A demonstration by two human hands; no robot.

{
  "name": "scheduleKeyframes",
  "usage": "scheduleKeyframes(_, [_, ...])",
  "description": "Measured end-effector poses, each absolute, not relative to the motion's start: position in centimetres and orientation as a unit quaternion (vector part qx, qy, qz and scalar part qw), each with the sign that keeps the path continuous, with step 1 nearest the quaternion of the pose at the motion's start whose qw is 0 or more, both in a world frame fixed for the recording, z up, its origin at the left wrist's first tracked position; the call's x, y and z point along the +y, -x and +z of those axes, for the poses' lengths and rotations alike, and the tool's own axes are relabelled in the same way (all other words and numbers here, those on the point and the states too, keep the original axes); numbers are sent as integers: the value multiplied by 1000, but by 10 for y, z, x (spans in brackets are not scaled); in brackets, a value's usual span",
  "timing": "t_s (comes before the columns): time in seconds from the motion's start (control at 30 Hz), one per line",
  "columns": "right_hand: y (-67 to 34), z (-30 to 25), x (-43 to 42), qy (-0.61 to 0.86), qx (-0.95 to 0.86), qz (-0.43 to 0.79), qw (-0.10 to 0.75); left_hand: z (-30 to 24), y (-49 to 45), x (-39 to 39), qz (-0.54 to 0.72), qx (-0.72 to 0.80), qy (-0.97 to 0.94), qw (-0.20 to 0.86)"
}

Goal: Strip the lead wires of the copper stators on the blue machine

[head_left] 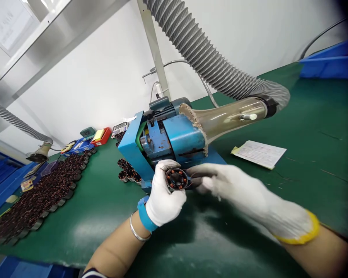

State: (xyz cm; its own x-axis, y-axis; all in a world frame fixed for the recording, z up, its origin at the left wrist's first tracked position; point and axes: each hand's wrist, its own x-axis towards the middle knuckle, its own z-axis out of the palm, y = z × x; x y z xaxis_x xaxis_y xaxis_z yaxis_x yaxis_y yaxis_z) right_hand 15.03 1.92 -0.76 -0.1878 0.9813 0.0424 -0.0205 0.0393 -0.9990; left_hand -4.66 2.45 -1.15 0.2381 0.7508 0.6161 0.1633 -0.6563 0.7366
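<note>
Head view: the left hand [162, 195] grips a wound stator [176, 179] by its rim; the right hand [226, 185] curls alongside, its grip unclear. The stator seems stiff and weighty: hold the outside, sparing the windings [170, 178].

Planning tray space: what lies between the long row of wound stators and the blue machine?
The head view shows a small cluster of wound stators on the green mat, close beside the blue machine.

We looked from the head-worn camera, forward and down, close over the white-gloved left hand [164, 195] and right hand [234, 185], green-topped workbench [313, 123] below.
</note>
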Motion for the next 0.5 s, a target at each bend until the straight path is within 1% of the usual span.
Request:
scheduleKeyframes(0.03, [-142,-8,15,414,-570,545,455,-14,46,26,532,299,-756,238])
scheduleKeyframes(0.1, [-125,-10,8,389,-546,522,528,-18,45,26,518,278,-786,191])
scheduleKeyframes(0.17, [-114,-13,3,393,-509,481,596,-19,43,26,499,274,-803,176])
scheduleKeyframes(0.23, [-113,-15,2,408,-492,465,612,-19,40,24,481,276,-812,182])
scheduleKeyframes(0.3, [-120,-16,6,426,-455,481,616,-18,38,21,469,280,-814,195])
scheduleKeyframes(0.33, [-126,-16,10,428,-415,493,633,-18,38,20,470,284,-811,202])
scheduleKeyframes(0.4, [-138,-15,20,405,-308,492,707,-19,37,18,477,302,-797,215])
scheduleKeyframes(0.47, [-148,-14,29,370,-235,453,776,-19,36,15,481,335,-776,231])
scheduleKeyframes(0.5, [-149,-14,32,370,-234,439,784,-20,35,14,479,356,-765,242])
